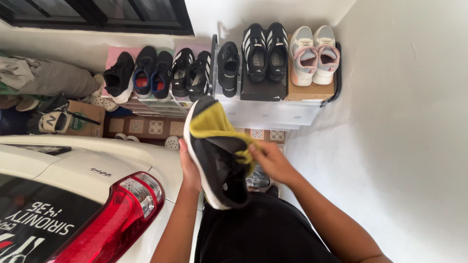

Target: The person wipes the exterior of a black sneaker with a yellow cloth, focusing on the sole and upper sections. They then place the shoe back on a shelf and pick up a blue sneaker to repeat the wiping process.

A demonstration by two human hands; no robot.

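My left hand [189,168] grips a black sneaker [219,163] by its white sole, held up in front of me with the toe pointing away. A yellow cloth [214,124] lies draped over the shoe's toe and upper. My right hand [273,161] pinches the lower end of that cloth against the shoe's side. Beyond the shoe stands a low white shoe rack [273,114] against the wall.
Several pairs of sneakers sit in a row on the rack and on boxes, black ones [265,51] in the middle and a white-pink pair [314,53] at the right. A white car's rear with a red tail light [119,214] fills the lower left. A white wall [404,122] runs along the right.
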